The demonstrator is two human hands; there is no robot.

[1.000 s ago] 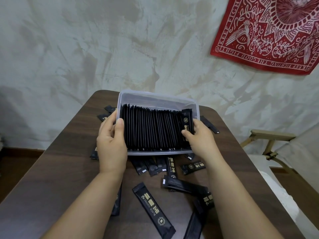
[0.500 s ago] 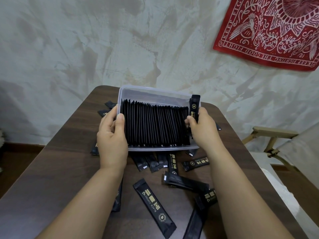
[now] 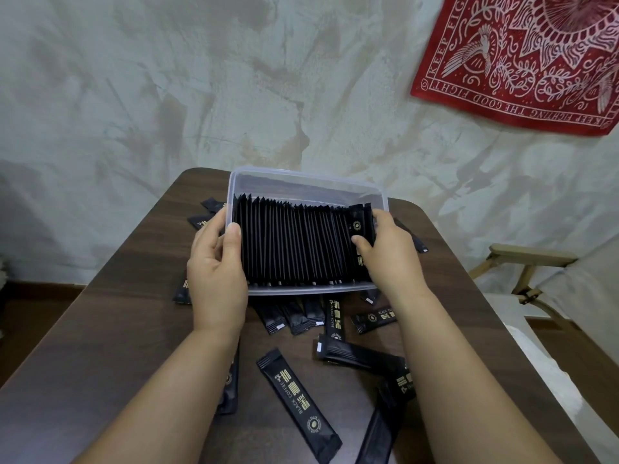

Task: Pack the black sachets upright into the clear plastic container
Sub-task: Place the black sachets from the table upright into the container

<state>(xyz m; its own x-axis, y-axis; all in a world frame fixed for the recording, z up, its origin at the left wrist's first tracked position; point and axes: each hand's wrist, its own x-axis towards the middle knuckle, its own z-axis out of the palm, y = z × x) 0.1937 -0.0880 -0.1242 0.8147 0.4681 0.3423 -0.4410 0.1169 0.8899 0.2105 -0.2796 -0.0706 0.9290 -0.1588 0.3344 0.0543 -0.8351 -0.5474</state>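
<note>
The sachet [image 3: 360, 226] that the right hand [image 3: 390, 256] held raised over the rim half a second ago is now down in the clear plastic container [image 3: 301, 177], leaning at the 3 o'clock end of the upright row [image 3: 291, 246]. The right hand still pinches it, thumb on its printed face, fingers curled behind. The left hand [image 3: 217, 269] has not moved: it grips the container's 9 o'clock wall, thumb over the rim, fingers outside. The container sits on the table [image 3: 100, 329], with loose sachets [image 3: 294, 393] lying at its 6 o'clock.

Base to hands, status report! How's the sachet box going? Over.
Left hand grips container wall. Right hand pinches end sachet, upright in row. Loose sachets on table; nothing blocking.
</note>
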